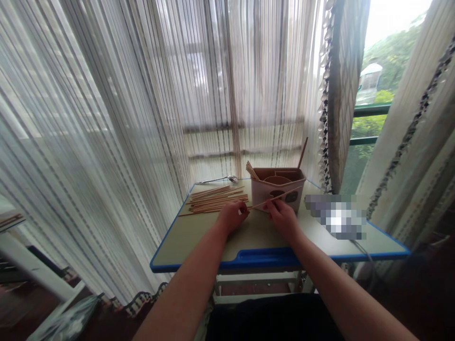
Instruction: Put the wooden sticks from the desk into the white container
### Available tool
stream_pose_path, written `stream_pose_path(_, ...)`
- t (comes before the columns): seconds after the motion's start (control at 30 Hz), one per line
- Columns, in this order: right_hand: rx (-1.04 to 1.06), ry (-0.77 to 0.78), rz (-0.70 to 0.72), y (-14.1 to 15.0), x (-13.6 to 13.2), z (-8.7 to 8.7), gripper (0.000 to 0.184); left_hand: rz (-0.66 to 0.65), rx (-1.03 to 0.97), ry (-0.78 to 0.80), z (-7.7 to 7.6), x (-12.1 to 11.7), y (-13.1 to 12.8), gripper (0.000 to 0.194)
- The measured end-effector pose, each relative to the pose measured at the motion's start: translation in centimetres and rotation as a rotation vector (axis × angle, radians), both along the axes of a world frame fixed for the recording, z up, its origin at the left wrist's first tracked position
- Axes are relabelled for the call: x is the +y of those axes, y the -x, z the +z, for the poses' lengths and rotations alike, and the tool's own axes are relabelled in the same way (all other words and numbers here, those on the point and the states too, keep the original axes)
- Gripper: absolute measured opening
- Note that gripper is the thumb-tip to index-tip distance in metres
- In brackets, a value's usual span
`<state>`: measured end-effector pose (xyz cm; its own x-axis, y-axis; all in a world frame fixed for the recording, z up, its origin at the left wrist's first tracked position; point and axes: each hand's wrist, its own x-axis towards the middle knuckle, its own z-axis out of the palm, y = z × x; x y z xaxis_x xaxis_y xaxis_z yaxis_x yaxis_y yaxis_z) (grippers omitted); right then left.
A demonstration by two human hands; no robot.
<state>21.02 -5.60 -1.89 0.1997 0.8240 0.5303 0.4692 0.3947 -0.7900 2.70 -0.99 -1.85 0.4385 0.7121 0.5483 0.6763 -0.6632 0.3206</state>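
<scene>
My left hand (232, 216) and my right hand (282, 217) rest on a small blue-rimmed desk (256, 258), both with fingers pinched on one thin wooden chopstick (284, 195) that slants up to the right. A pile of several wooden chopsticks (216, 199) lies flat just left of my left hand. Behind my right hand stands a pink holder box (277, 187) with compartments, a few sticks poking out of its left and right corners.
A metal spoon (220, 179) lies at the desk's far left corner. A blurred-out object (337, 217) with a cable sits on the right of the desk. Sheer striped curtains (142, 118) hang close behind and to the left; a window opens at right.
</scene>
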Motion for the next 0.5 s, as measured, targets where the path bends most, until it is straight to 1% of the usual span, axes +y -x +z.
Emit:
stream_pose_path(0.13,0.008,-0.044,-0.095,-0.42,0.19,-0.18,0.039,0.018,-0.037,0.01,-0.02,0.07,0.05,0.014)
stream_pose_path(0.23,-0.004,-0.067,-0.126,-0.59,0.35,-0.34,0.037,0.026,-0.061,-0.003,-0.07,0.14,0.03,0.017)
stream_pose_path(0.33,-0.006,-0.078,-0.111,-0.58,0.38,-0.41,0.034,0.003,-0.043,0.002,-0.15,0.21,-0.04,0.015)
stream_pose_path(0.5,0.092,-0.074,-0.045,-0.38,0.52,-0.54,0.032,-0.01,-0.036,0.011,-0.25,0.34,-0.1,0.019)
